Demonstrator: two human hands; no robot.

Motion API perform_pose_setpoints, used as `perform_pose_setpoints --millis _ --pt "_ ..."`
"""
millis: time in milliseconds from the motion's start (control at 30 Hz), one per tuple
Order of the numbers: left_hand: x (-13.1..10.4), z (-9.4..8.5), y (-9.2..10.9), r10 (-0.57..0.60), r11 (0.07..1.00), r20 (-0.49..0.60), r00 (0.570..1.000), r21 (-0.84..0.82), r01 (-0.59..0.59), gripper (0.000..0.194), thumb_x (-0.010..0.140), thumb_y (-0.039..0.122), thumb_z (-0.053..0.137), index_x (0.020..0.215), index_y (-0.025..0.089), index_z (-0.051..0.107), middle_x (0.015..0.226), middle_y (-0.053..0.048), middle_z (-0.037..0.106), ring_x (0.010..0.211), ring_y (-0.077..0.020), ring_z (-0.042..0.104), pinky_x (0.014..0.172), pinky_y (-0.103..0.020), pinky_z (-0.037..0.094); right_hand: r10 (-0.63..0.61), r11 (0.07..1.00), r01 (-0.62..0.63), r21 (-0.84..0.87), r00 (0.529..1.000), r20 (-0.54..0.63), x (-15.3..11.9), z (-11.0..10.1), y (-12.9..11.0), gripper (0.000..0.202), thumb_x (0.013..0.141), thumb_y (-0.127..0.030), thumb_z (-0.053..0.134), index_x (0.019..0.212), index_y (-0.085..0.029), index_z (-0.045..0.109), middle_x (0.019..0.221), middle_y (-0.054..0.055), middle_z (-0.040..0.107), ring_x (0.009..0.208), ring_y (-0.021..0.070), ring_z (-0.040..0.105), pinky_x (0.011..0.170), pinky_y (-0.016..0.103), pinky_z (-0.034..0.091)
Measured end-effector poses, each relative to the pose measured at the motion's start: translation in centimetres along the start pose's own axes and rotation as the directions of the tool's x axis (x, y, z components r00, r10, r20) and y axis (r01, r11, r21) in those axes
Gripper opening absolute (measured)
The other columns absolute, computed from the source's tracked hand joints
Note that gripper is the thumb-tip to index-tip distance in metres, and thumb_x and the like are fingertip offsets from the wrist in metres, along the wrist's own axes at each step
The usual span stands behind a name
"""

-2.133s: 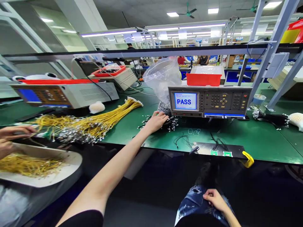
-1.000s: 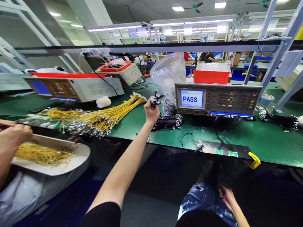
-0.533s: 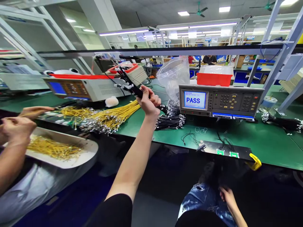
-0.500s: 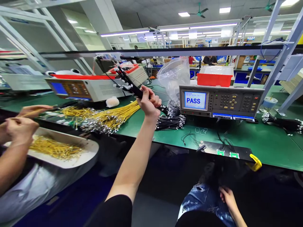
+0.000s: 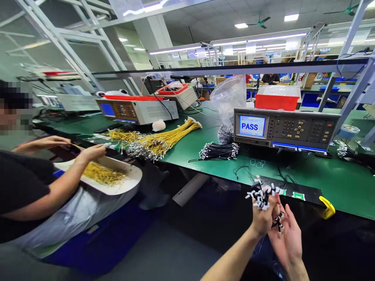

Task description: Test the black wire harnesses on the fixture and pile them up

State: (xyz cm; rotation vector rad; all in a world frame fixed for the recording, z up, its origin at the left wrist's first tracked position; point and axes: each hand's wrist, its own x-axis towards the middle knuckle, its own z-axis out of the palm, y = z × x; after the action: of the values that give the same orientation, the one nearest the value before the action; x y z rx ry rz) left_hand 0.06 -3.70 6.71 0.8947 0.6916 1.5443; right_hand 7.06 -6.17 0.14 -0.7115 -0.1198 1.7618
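Note:
My left hand [image 5: 262,218] is closed round a bundle of black cables [image 5: 262,195], whose white connectors fan out above the fist, with more connectors showing below it. Right beside it, my right hand [image 5: 288,236] is open, palm up and fingers spread, against the lower end of the bundle. Both hands are in front of the bench edge, near two small green boards [image 5: 299,196] on a black strip. Another pile of black cables [image 5: 219,150] lies on the green bench [image 5: 181,150], left of a tester [image 5: 287,130] that reads PASS.
Yellow cables [image 5: 164,140] lie on the bench at centre left. A person [image 5: 26,187] sits at the left, hands over a white tray [image 5: 136,181] of yellow cables. A yellow clamp [image 5: 327,207] grips the bench edge at the right.
My left hand has come down and right from above the bench with the black bundle. My right hand has risen from my lap to meet it. The view has shifted left.

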Motion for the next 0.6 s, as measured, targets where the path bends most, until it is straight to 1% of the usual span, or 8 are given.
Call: perform_pose_setpoints --millis 67,167,267,367,433,500,600 --pt "-0.7 0.5 -1.0 -0.016 1.0 -0.06 0.998 0.006 0.017 0.067 0.072 0.079 0.075 0.06 0.02 0.046 0.04 0.011 0.027 0.036 -0.0031 0.021 0.04 -0.022 0.017 -0.04 0.999 0.04 -0.006 0.997 -0.063 0.3 -0.7 0.4 0.028 0.078 -0.043 0.078 0.098 -0.023 0.08 0.101 0.004 0.082 0.099 0.0225 0.077 0.085 0.031 0.061" --pt "-1.3 0.7 -1.5 -0.008 1.0 -0.113 0.994 0.026 0.011 0.066 0.071 0.08 0.075 0.061 0.02 0.047 0.04 0.011 0.026 0.038 -0.0043 0.021 0.042 -0.023 0.018 -0.088 0.995 0.091 0.026 0.991 -0.099 0.6 -1.7 0.8 0.02 0.075 -0.036 0.079 0.092 -0.023 0.08 0.093 0.0 0.083 0.09 0.0208 0.079 0.081 0.028 0.062" --pt "-1.7 0.7 -1.7 -0.012 0.998 -0.143 0.99 0.059 0.02 0.063 0.071 0.076 0.077 0.063 0.021 0.048 0.041 0.011 0.029 0.039 -0.0054 0.024 0.042 -0.023 0.021 -0.055 0.995 0.066 0.075 0.99 -0.132 0.9 -2.3 0.8 0.014 0.078 -0.031 0.077 0.089 -0.023 0.08 0.088 0.0 0.083 0.082 0.0201 0.079 0.074 0.028 0.062" --pt "-1.8 0.6 -2.0 -0.065 0.996 -0.171 0.983 0.049 0.075 0.059 0.072 0.072 0.079 0.066 0.021 0.049 0.042 0.01 0.034 0.038 -0.0061 0.031 0.043 -0.022 0.027 -0.028 0.993 0.043 0.107 0.99 -0.135 1.4 -3.2 1.1 0.01 0.08 -0.032 0.075 0.078 -0.022 0.076 0.078 -0.001 0.08 0.07 0.0186 0.075 0.068 0.029 0.062" --pt "-1.7 0.5 -2.3 -0.085 0.995 -0.187 0.979 0.038 0.093 0.059 0.073 0.072 0.078 0.068 0.021 0.05 0.042 0.009 0.037 0.039 -0.0071 0.036 0.044 -0.022 0.031 -0.067 0.992 0.078 0.095 0.991 -0.113 1.8 -4.1 1.4 0.011 0.08 -0.032 0.075 0.075 -0.022 0.074 0.072 -0.003 0.078 0.065 0.0167 0.073 0.067 0.028 0.061" --pt "-1.6 0.4 -2.7 -0.08 0.996 -0.188 0.979 0.029 0.087 0.06 0.074 0.076 0.075 0.07 0.021 0.049 0.042 0.008 0.04 0.039 -0.0081 0.039 0.045 -0.022 0.033 -0.119 0.992 0.121 0.045 0.991 -0.061 2.2 -5.2 1.6 0.009 0.08 -0.032 0.075 0.076 -0.023 0.074 0.072 -0.004 0.077 0.066 0.0171 0.072 0.07 0.029 0.061" --pt "-1.3 0.3 -3.2 -0.054 0.998 -0.166 0.985 0.007 0.056 0.061 0.074 0.078 0.074 0.073 0.023 0.047 0.04 0.01 0.037 0.037 -0.0074 0.035 0.045 -0.023 0.036 -0.148 0.986 0.152 -0.062 0.987 0.063 2.5 -6.5 1.4 0.011 0.082 -0.035 0.073 0.079 -0.025 0.075 0.079 -0.003 0.079 0.074 0.0209 0.075 0.077 0.034 0.062"
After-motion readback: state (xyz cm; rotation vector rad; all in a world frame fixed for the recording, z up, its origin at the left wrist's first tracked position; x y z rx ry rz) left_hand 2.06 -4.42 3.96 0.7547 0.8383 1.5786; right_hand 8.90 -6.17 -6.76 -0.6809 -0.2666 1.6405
